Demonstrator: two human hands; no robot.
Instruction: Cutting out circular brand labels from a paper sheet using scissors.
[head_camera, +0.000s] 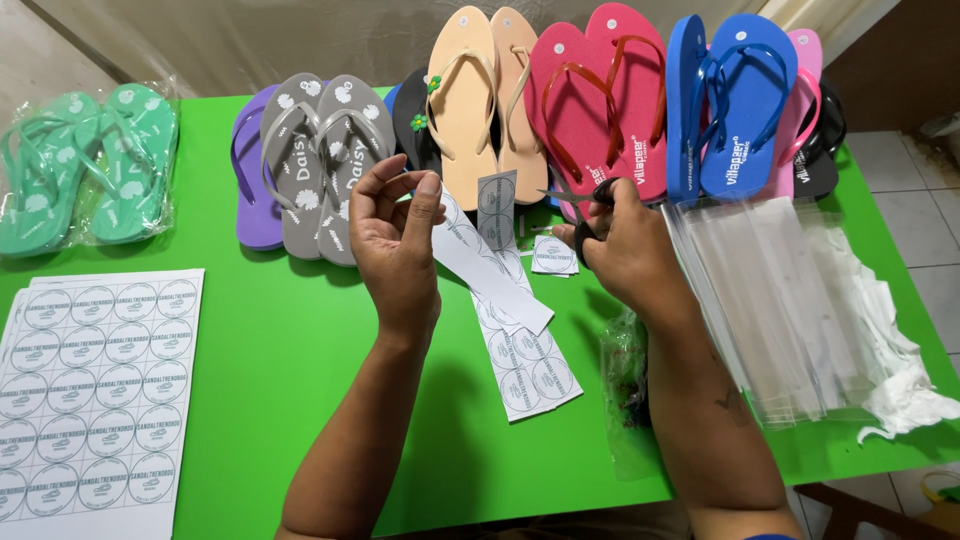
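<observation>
At the centre of the frame the left hand (395, 235) is closed in a pinch, thumb and fingers holding the upper end of a long paper strip (480, 262) printed with round labels. The strip slants down to the right toward a second strip (530, 368) lying flat on the green counter (290, 350). Just right of centre the right hand (625, 250) is wrapped around a pair of black-handled scissors (590, 205), fingers through the loops, the blades pointing left toward a small grey label square (497, 205) standing at the strip's top. A cut label (553, 255) lies just below the scissors. At lower left lies a full sheet of round labels (90, 390). Across the top runs a row of flip-flops (600, 100) in many colours, with a bagged green pair (85, 170) at upper left. Clear plastic bags (770, 300) are stacked at right.
</observation>
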